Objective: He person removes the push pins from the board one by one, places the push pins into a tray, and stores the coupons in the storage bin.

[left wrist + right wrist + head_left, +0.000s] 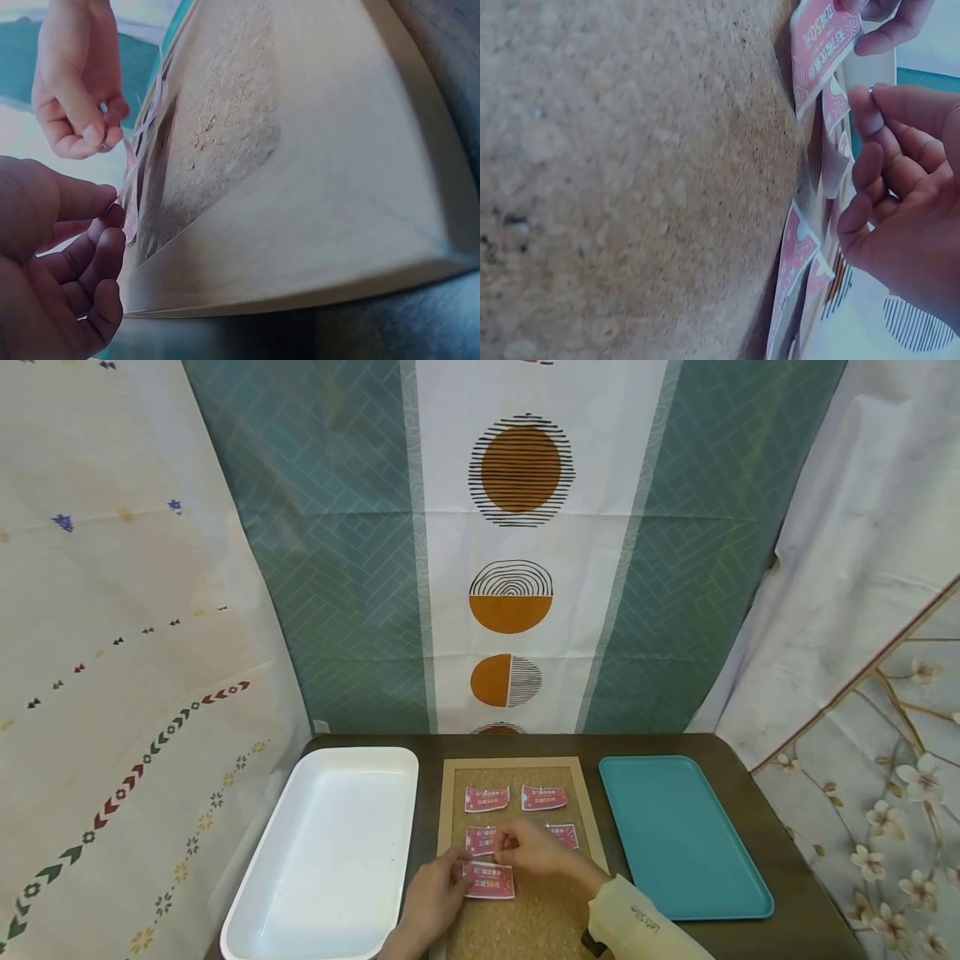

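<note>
We pinch the lowest coupon (491,882) in our left hand (437,897), near the corkboard (536,931)'s left edge, and a pin-like bit (871,91) in our right hand (536,850). We should hold the coupon flat, pressing straight through its top margin

Patterned curtains (360,543) border a seemingly wooden table (798,902).

Middle-right coupon (564,835), left part hidden behind the right hand (528,847); lowest coupon (489,881), finest print too small to read; glinting item (871,89) pinched by that same hand, too small to identify; cork board (525,931), near edge cut off below in head view; left hand (60,262), cut off by left wrist view's left edge.
</note>
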Motion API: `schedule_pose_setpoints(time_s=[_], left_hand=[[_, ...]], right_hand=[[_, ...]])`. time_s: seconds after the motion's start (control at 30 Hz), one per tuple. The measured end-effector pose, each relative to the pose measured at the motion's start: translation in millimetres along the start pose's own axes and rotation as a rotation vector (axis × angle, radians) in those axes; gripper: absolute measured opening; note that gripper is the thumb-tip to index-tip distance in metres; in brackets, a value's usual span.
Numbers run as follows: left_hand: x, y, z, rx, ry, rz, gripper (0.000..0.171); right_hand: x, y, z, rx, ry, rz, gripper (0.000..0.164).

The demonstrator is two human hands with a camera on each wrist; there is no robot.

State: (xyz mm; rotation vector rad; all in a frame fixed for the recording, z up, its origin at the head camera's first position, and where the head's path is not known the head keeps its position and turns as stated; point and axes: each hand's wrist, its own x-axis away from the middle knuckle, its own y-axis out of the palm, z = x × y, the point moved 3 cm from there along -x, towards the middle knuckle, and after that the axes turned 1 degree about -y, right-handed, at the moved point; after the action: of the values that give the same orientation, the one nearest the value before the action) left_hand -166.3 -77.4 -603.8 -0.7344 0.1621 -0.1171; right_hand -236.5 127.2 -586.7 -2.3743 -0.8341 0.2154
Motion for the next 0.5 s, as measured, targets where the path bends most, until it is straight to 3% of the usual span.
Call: schedule_pose_setpoints(time_s=[0.5], left_hand=[[-8.5,-10.0,7.9,0.012,0.009,0.003,0.028]], right_hand=[[10,-15,7,-0.053,0.009,0.038,0.005]])
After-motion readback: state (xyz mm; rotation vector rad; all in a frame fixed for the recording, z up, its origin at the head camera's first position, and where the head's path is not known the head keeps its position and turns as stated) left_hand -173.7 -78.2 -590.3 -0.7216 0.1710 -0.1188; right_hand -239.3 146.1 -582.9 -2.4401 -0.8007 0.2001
